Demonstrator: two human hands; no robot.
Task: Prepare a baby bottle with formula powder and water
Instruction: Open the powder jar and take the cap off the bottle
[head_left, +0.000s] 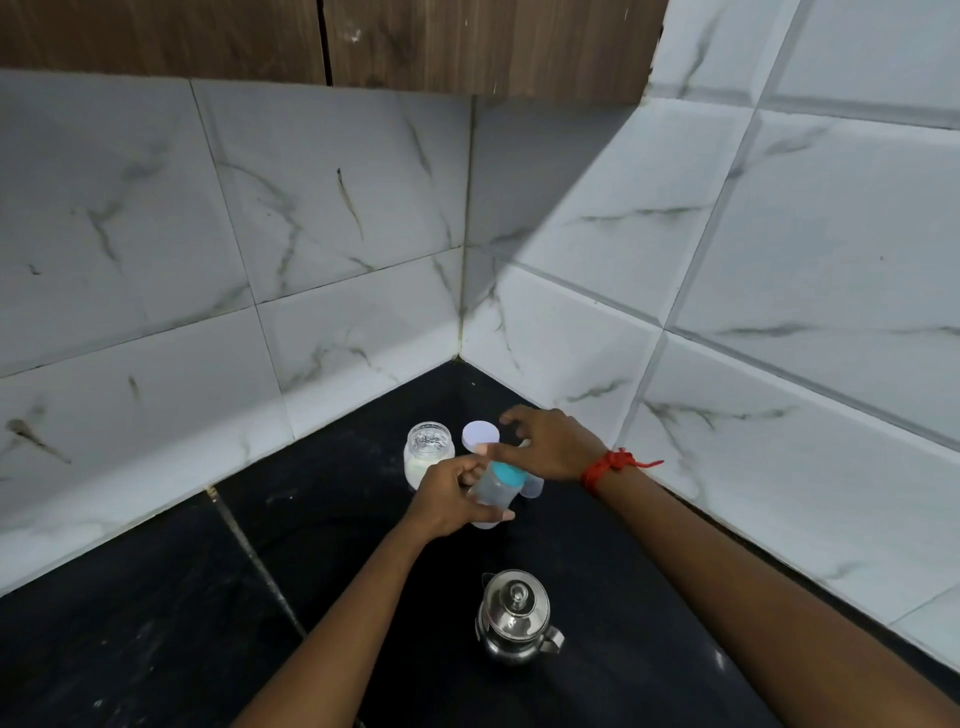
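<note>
- The steel kettle (514, 618) stands nearest the person on the black counter (156, 597), lid on. What it holds cannot be seen; it is probably the water, parked close so it is ready for pouring.
- Beyond the kettle, the left hand (447, 493) wraps the clear baby bottle (493, 493) around its body, fingers curled and thumb across the front. The bottle leans toward the right. It looks steadied this way so the top can be worked.
- The right hand (545, 441) sits over the bottle's teal collar (505, 474), beyond the kettle and slightly right. Its fingers are spread and bent, tips near the collar; whether they actually pinch it cannot be told. A red thread (608, 467) circles that wrist.
- The bottle appears empty or nearly so; its contents are too faint to judge.
- A small clear piece, perhaps the bottle's cap (532, 488), lies just right of the bottle.
- Farther from the kettle, left of the bottle, an open glass jar (428, 454) holds white powder in its lower part, likely the formula.
- Its white lid (480, 434) rests just beside the jar, toward the tiled corner, leaving the powder reachable.
</note>
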